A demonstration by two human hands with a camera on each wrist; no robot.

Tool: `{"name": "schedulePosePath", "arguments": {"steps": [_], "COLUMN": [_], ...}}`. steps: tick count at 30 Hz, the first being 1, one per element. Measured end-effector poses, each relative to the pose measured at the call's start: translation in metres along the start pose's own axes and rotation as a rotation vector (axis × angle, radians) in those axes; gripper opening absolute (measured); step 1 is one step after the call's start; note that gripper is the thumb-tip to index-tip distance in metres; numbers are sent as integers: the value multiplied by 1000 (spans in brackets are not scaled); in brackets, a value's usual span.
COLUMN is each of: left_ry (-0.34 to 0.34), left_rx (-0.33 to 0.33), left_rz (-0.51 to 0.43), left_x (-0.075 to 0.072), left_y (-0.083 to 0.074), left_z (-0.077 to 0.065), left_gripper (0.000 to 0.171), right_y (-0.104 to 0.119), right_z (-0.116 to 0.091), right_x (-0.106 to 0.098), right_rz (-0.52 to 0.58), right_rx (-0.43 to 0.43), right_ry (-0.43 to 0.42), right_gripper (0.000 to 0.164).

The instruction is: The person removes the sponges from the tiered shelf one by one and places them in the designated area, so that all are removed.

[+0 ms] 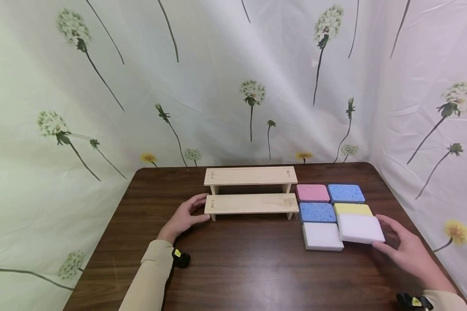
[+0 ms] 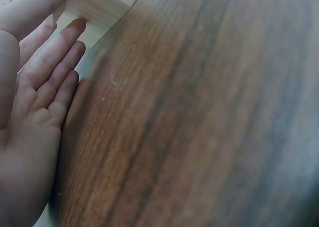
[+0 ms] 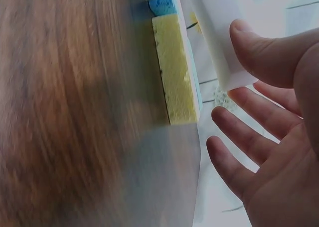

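Observation:
In the head view my right hand [image 1: 406,252] pinches the right edge of a white sponge [image 1: 361,228]. The right wrist view shows this sponge [image 3: 227,35] raised off the table between thumb and fingertips, the other fingers loosely spread. It partly covers a yellow sponge [image 1: 352,209]. At the left end of the front wooden shelf [image 1: 251,204], my left hand [image 1: 184,218] rests with thumb in front and fingers behind. In the left wrist view the fingers of this hand [image 2: 37,97] are fairly straight, with fingertips at the wood [image 2: 94,13].
Behind the front shelf stands a second wooden shelf [image 1: 251,176]; whether they are joined I cannot tell. Right of them lie a pink sponge [image 1: 313,193], two blue sponges [image 1: 346,193] and another white sponge [image 1: 322,236]. A flowered cloth [image 1: 218,86] backs the brown table [image 1: 249,272].

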State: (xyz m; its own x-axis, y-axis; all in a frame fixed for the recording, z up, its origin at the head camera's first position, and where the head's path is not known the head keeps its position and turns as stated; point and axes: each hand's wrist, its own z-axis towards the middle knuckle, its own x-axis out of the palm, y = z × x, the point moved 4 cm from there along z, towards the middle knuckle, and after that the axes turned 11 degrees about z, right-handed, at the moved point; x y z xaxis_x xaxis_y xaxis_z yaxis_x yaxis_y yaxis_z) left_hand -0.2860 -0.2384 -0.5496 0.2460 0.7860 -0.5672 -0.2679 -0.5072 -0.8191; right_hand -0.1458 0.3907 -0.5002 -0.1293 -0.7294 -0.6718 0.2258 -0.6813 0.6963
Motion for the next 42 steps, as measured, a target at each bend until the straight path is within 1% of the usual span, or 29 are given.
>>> {"name": "schedulePosePath", "arguments": {"steps": [5, 11, 17, 24, 29, 32, 36, 39, 42], "left_ry": [3, 11, 4, 11, 6, 5, 8, 9, 8], "left_rx": [-3, -7, -3, -5, -4, -5, -4, -4, -3], "left_rz": [7, 13, 19, 23, 4, 9, 25, 24, 22], "left_x": [-1, 0, 0, 0, -1, -1, -1, 0, 0], "left_y": [2, 1, 2, 1, 1, 1, 2, 3, 4], "left_z": [0, -1, -1, -2, -1, -1, -1, 0, 1], "left_gripper": [76, 76, 75, 75, 74, 74, 75, 75, 75], "right_y": [-7, -9, -14, -22, -24, -25, -26, -26, -26], "right_z": [-5, -11, -14, -17, -17, -17, -17, -17, -15], "right_x": [-2, -3, -1, -1, 0, 2, 4, 7, 9], "right_rz": [28, 67, 31, -61, -65, -65, -93, -120, -121], "right_rx": [19, -15, 0, 50, 35, 17, 13, 36, 68], "right_ry": [11, 6, 26, 97, 105, 98, 100, 121, 152], "right_gripper": [81, 77, 76, 74, 73, 73, 73, 75, 75]}}
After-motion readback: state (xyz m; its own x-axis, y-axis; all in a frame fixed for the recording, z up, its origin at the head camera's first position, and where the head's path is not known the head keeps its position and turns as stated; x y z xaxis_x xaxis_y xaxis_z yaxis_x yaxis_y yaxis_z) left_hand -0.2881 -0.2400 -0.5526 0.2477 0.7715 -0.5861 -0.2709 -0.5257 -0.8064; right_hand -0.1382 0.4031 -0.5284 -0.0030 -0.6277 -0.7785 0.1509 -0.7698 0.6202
